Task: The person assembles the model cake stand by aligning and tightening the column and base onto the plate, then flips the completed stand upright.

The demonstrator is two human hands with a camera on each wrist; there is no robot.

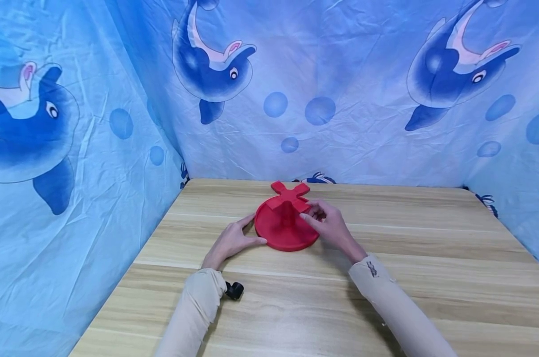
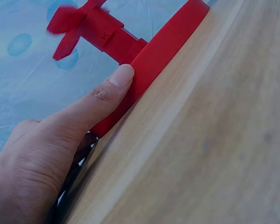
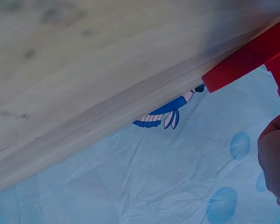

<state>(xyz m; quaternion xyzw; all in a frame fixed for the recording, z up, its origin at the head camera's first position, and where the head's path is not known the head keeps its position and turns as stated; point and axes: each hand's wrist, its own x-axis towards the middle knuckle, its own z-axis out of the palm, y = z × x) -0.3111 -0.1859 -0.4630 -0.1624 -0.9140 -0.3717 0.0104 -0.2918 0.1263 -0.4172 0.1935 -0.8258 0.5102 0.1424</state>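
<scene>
A red round base (image 1: 273,237) lies flat on the table, with an upright post (image 1: 288,216) rising from its middle. On top of the post sits a red cross-shaped head (image 1: 289,194); its arms look slightly blurred in the left wrist view. My left hand (image 1: 231,241) grips the base's rim at the left, its thumb (image 2: 113,87) against the side. At the right, my right hand (image 1: 332,227) has its thumb and curled fingers around the near right arm of the cross. In the right wrist view only part of this hand (image 3: 276,156) shows, and its fingertips are hidden.
The wooden table (image 1: 269,317) extends around the red piece. Blue cloth with printed dolphins (image 1: 215,64) hangs behind it and at both sides. A small black device (image 1: 234,290) is attached at the left wrist, just above the tabletop.
</scene>
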